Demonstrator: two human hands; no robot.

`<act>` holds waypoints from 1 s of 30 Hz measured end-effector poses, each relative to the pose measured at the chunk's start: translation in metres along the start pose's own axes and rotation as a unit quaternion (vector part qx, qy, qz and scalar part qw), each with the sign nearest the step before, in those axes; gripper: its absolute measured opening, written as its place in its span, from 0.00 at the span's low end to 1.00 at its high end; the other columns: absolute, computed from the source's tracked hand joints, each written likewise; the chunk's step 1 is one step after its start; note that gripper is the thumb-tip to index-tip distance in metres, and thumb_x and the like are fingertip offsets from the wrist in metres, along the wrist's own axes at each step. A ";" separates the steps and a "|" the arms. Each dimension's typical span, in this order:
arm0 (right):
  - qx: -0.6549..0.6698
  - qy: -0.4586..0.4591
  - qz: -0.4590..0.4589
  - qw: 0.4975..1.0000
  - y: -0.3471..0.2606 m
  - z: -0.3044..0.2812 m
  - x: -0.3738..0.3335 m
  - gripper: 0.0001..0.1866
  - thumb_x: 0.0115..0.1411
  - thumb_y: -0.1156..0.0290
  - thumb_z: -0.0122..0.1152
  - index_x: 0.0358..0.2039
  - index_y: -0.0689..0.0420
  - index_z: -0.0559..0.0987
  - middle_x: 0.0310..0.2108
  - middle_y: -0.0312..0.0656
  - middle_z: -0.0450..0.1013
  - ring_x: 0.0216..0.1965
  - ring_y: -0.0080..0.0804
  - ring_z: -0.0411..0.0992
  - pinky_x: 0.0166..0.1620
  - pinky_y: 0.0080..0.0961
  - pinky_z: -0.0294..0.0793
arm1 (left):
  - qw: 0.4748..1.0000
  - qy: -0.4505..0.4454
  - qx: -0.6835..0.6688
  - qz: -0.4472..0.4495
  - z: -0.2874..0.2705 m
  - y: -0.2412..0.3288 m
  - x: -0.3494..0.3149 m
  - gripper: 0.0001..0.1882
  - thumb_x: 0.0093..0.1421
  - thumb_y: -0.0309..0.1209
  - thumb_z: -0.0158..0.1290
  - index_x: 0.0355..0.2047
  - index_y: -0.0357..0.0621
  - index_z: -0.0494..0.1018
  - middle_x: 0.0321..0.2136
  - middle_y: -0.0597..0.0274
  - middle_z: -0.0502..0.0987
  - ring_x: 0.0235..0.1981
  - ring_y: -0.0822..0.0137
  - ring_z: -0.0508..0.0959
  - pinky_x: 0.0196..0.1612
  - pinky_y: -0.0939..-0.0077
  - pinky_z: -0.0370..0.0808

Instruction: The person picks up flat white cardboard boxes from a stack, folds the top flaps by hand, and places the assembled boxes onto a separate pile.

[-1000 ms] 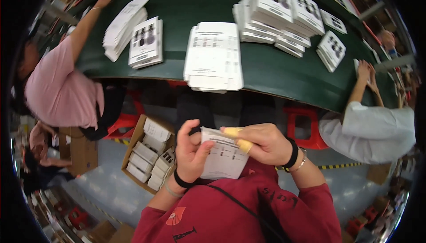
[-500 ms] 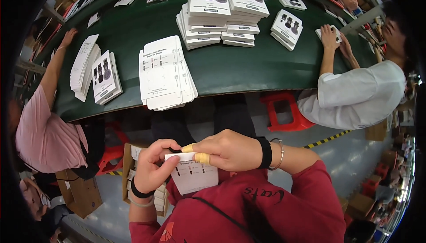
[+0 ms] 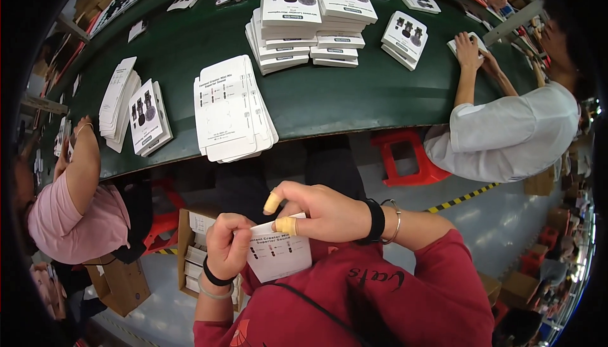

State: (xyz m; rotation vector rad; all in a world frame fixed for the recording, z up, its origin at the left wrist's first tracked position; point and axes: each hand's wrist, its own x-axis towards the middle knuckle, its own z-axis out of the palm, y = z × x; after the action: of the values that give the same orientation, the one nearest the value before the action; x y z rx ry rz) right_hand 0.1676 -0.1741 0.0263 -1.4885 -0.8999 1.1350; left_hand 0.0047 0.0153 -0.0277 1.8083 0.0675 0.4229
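Observation:
A white printed carton (image 3: 278, 259) stands upright over my lap, its printed face toward me. My left hand (image 3: 229, 245) is closed, its curled fingers and thumb gripping the carton's upper left corner. From the other side my right hand (image 3: 326, 212) holds the top edge, the taped thumb across the front and other fingers behind. The taped index finger is lifted off the carton. What the fingers behind the carton touch is hidden.
On the green table (image 3: 342, 106) lie flat cartons (image 3: 221, 109), stacked boxes (image 3: 288, 20) and smaller piles. An open cardboard box (image 3: 185, 252) holds white pieces beside me. Co-workers in pink (image 3: 79, 223) and white (image 3: 506, 134) sit left and right, near red stools (image 3: 405, 160).
The white strip at the carton's top no longer faces up, and more of the printed face shows. My right index finger has lifted; my left fingers have curled in. The left co-worker's arm has drawn back.

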 end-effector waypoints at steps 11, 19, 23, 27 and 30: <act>-0.053 0.020 -0.057 0.997 0.015 0.002 -0.018 0.12 0.62 0.70 0.66 0.43 0.61 0.78 0.41 0.46 0.81 0.39 0.29 0.81 0.41 0.25 0.78 | 0.997 0.047 -0.065 0.007 0.014 0.004 -0.006 0.14 0.62 0.31 0.63 0.31 0.37 0.69 0.22 0.57 0.76 0.21 0.72 0.74 0.25 0.80 0.69; -0.112 0.134 -0.088 0.981 0.001 -0.030 -0.061 0.16 0.63 0.72 0.63 0.51 0.62 0.79 0.44 0.46 0.80 0.39 0.30 0.80 0.43 0.26 0.79 | 0.981 0.065 0.177 0.045 0.010 0.012 0.085 0.22 0.63 0.37 0.60 0.49 0.32 0.71 0.41 0.48 0.77 0.39 0.57 0.77 0.44 0.70 0.74; -0.156 0.318 -0.059 0.933 0.000 -0.051 -0.100 0.20 0.62 0.77 0.61 0.55 0.63 0.76 0.49 0.48 0.78 0.45 0.35 0.79 0.47 0.30 0.78 | 0.877 0.155 0.454 0.007 -0.031 -0.055 0.135 0.29 0.63 0.40 0.58 0.56 0.29 0.67 0.45 0.39 0.76 0.49 0.41 0.75 0.54 0.59 0.71; -0.329 0.493 -0.104 0.799 0.040 -0.080 -0.101 0.21 0.61 0.82 0.59 0.55 0.62 0.76 0.53 0.48 0.76 0.52 0.40 0.76 0.53 0.32 0.75 | 0.911 0.103 0.368 -0.154 -0.039 -0.086 0.167 0.28 0.63 0.41 0.58 0.53 0.27 0.70 0.46 0.38 0.78 0.48 0.47 0.78 0.51 0.64 0.74; -0.456 0.514 -0.087 0.722 0.078 -0.095 -0.093 0.22 0.60 0.84 0.58 0.55 0.60 0.76 0.55 0.48 0.74 0.56 0.44 0.73 0.57 0.34 0.73 | 0.946 0.050 0.262 -0.185 -0.025 -0.079 0.173 0.28 0.64 0.43 0.58 0.52 0.26 0.72 0.45 0.38 0.79 0.45 0.52 0.80 0.49 0.67 0.75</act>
State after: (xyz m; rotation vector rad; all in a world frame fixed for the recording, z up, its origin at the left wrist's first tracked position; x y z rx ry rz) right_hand 0.2321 -0.3036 -0.0268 -2.3319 -0.7293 -0.5042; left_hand 0.1715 0.1063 -0.0532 2.2309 0.6340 0.2358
